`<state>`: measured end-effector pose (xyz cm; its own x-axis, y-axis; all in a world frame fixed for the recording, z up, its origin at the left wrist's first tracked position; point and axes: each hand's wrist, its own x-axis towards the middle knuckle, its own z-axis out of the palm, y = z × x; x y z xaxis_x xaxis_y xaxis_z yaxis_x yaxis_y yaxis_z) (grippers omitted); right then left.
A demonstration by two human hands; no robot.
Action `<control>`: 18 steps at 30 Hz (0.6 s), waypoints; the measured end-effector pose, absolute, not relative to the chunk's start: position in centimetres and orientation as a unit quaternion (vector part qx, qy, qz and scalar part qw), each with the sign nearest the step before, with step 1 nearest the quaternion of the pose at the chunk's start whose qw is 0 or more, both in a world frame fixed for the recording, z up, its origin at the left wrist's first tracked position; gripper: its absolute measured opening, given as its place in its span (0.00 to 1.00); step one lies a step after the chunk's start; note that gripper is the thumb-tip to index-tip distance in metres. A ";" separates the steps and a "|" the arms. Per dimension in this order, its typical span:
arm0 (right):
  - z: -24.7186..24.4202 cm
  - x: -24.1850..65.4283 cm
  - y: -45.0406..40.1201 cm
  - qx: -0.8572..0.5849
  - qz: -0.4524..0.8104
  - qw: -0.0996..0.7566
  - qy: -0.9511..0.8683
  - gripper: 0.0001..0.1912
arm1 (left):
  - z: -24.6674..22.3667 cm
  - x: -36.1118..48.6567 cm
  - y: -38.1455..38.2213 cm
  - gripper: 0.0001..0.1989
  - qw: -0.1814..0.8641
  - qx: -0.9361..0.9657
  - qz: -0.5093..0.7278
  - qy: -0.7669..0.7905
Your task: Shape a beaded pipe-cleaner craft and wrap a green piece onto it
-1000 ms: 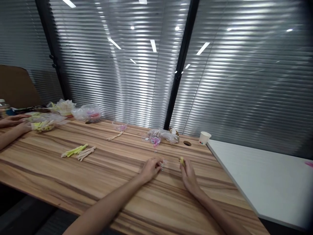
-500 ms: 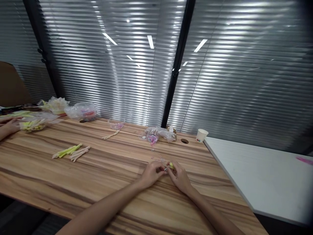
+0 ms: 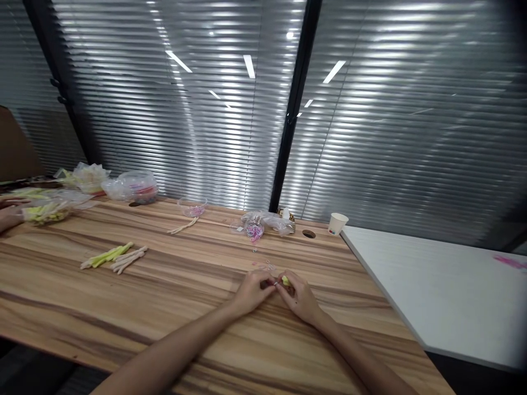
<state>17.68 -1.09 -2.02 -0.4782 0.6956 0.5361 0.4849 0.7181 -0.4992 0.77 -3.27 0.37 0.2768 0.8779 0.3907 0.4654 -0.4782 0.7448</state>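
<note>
- Tabletop (image 3: 255,356) before you: your left hand (image 3: 252,292) pinches a small pale loop (image 3: 275,283), fingertips meeting those of your right hand (image 3: 300,300), curled around a yellow piece (image 3: 285,280), partly hidden.
- Loose loops (image 3: 265,265) lie just beyond, toward eleven o'clock; farther out, a heap of pink-and-white loops (image 3: 254,231) sits beside clear plastic wrapping (image 3: 275,222).
- Paper cup (image 3: 337,223) stands between one and two o'clock.
- Yellow and cream sticks (image 3: 109,255) lie toward nine, a co-worker's hand (image 3: 11,215) well beyond.

The bit (image 3: 275,283) in the left hand (image 3: 252,293) is too small to tell; the right hand (image 3: 302,300) partly hides a yellow piece (image 3: 285,280).
</note>
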 end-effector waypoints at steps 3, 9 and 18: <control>-2.3 17.8 -1.0 -0.348 0.133 0.371 -0.851 0.07 | 0.4 0.8 -3.2 0.03 0.266 0.754 0.401 0.447; -2.3 17.7 -1.0 -0.365 0.108 0.384 -0.842 0.06 | 0.1 0.7 -3.0 0.06 0.251 0.765 0.408 0.431; -2.3 17.6 -0.6 -0.406 0.131 0.408 -0.807 0.06 | 0.9 0.9 -3.6 0.04 0.230 0.802 0.431 0.345</control>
